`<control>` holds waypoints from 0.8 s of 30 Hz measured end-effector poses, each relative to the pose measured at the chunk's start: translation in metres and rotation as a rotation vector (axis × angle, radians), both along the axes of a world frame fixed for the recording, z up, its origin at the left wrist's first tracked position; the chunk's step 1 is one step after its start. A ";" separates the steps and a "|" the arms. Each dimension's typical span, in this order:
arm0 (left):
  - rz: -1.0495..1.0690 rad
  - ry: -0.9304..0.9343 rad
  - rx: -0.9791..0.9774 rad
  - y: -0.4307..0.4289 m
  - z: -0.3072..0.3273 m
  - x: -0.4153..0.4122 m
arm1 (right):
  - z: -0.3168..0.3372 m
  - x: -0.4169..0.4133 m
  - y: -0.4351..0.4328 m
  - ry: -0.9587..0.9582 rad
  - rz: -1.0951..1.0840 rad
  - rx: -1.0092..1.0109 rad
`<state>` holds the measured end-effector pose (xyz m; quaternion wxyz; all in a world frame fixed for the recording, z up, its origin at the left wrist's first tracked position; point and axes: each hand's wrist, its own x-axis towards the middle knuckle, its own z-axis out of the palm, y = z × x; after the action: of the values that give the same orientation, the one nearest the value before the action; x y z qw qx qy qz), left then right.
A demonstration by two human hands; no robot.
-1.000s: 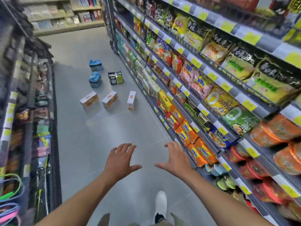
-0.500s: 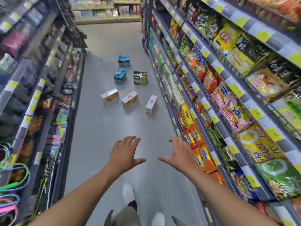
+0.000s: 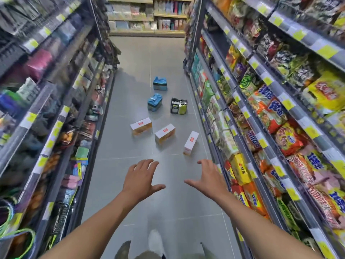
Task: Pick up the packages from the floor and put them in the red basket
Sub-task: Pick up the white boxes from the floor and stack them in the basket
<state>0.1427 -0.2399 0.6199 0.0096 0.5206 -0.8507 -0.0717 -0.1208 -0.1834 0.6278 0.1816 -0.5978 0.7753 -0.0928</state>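
On the aisle floor (image 3: pixel 169 206) ahead lay three white-and-orange boxes (image 3: pixel 165 134), two blue packs (image 3: pixel 155 102) and one black-green pack (image 3: pixel 178 106), all well apart from the hands. The left hand (image 3: pixel 140 177) and the right hand (image 3: pixel 210 177) were spread, holding nothing. It seemed the approach step; the next move would be stooping to the nearest box (image 3: pixel 190 143). No red basket was visible.

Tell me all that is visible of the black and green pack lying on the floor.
The black and green pack looks like a bundle in shiny film, black and silver on one side, yellow-green on the other. It rests on the grey floor, right of the nearer blue pack, beyond the white boxes, touching none of them. Its print is too blurred to read.
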 end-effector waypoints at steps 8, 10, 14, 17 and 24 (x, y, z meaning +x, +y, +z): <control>-0.037 -0.016 0.023 -0.104 -0.002 0.001 | -0.003 -0.001 -0.098 -0.022 -0.053 -0.006; -0.045 -0.023 0.027 -0.126 -0.003 -0.005 | -0.006 -0.007 -0.119 -0.027 -0.058 -0.004; -0.062 -0.034 0.048 -0.178 -0.009 -0.026 | -0.016 -0.022 -0.166 -0.043 -0.071 0.010; -0.080 -0.047 0.058 -0.220 -0.013 -0.046 | -0.024 -0.038 -0.205 -0.045 -0.098 0.024; -0.140 -0.109 0.070 -0.330 -0.010 -0.102 | -0.040 -0.098 -0.303 -0.081 -0.145 0.072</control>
<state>0.0408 -0.5700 0.6098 -0.0597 0.4629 -0.8813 -0.0734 -0.2187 -0.4868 0.5875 0.2271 -0.5289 0.8114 -0.1019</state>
